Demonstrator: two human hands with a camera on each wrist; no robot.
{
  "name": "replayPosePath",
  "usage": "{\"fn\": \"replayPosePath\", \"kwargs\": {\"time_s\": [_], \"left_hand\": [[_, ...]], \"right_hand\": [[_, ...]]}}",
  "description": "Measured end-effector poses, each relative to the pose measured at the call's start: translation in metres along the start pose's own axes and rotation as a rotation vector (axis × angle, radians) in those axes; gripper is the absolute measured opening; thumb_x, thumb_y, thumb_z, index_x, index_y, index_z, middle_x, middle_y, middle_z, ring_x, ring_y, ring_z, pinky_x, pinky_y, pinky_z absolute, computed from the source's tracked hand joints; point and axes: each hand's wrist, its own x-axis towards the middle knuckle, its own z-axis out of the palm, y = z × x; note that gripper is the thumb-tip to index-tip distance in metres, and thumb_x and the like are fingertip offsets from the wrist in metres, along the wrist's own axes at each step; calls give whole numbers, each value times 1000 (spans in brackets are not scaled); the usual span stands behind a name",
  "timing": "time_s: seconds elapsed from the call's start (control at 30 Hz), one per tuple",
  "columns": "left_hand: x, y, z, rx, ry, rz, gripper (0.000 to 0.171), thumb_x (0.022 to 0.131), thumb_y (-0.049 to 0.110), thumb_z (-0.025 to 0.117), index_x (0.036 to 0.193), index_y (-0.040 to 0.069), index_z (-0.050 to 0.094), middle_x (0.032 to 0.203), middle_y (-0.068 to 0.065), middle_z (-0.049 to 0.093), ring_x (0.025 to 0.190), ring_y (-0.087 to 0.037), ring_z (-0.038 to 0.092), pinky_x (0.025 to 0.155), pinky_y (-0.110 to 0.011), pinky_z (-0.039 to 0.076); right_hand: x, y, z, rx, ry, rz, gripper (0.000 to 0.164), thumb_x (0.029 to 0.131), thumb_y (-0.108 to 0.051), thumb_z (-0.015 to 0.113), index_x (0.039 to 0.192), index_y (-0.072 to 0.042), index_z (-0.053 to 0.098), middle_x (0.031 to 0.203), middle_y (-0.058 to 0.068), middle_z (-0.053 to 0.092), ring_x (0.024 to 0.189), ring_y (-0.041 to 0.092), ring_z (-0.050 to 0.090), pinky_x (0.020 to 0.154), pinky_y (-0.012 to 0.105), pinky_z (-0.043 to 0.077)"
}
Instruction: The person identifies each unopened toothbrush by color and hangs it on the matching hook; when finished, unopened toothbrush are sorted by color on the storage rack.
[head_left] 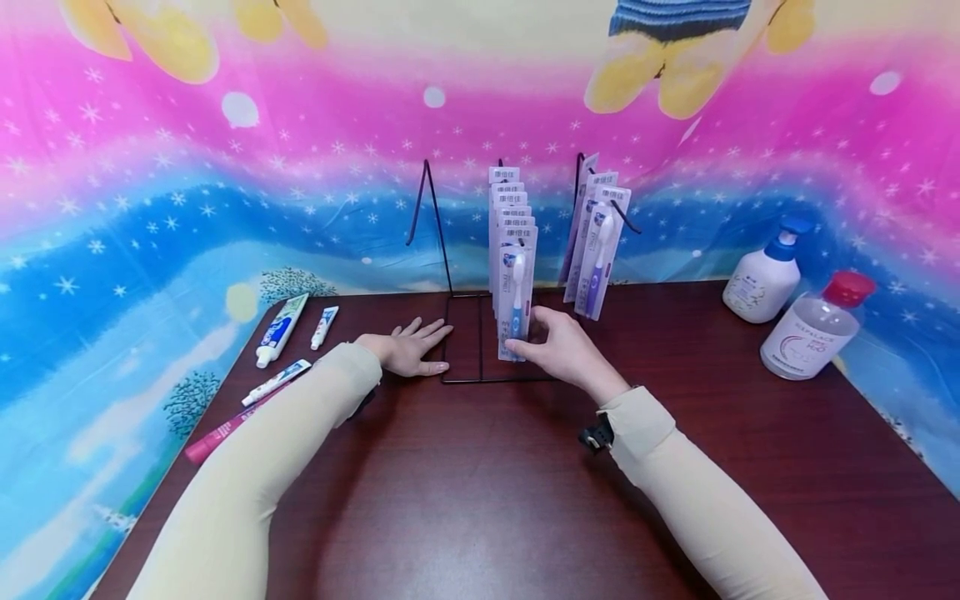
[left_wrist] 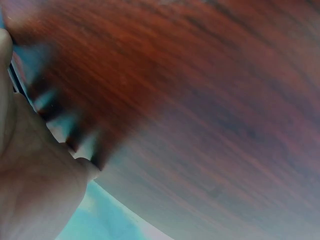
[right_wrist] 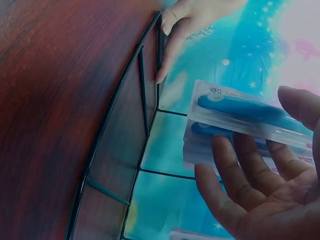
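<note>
Several packaged toothbrushes hang in a row on the middle hook of a black wire rack [head_left: 480,342]. My right hand [head_left: 562,346] is at the lower end of the front toothbrush pack [head_left: 517,292], which has a blue handle. In the right wrist view the thumb [right_wrist: 300,107] lies on one side of that pack [right_wrist: 240,107] and the fingers [right_wrist: 252,162] reach behind it, by the packs further back. My left hand [head_left: 412,346] rests palm down on the table, fingers spread, its fingertips at the left side of the rack's base. The left wrist view mostly shows tabletop.
Purple-handled toothbrush packs [head_left: 596,258] hang on the right hook; the left hook [head_left: 420,204] is bare. Toothpaste tubes [head_left: 281,329] lie at the table's left. A pump bottle [head_left: 761,279] and a red-capped bottle [head_left: 810,337] stand at the right. A patterned cloth hangs behind.
</note>
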Motion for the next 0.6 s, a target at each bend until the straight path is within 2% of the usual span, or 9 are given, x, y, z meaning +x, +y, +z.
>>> {"fn": "replayPosePath", "kwargs": {"time_s": [0.2,0.33,0.6], "left_hand": [[2,0,0,2,-10,2,82,88,65,35,149,23,0,154,-3,-5,137,-36,-6,105,-57,8],[2,-1,-1,0,-12,2,82,87,67,35,149,25,0,154,-1,-5,137,-34,-6,105,-56,7],[3,-6,3,-28,-6,-5,84,86,68,36,149,26,1,154,0,-4,137,-34,-6,105,-57,7]], "right_hand": [[-5,5,-4,-51,-11,31,37,80,-44,69,107,-20,60,95,-3,64,81,18,59,69,35,47],[-10,7,-9,-91,-25,46,43,77,-51,68,105,-21,59,95,-4,63,82,15,58,73,34,47],[-25,8,-28,-132,-30,59,53,73,-60,66,110,-21,57,105,5,61,91,17,56,80,37,46]]}}
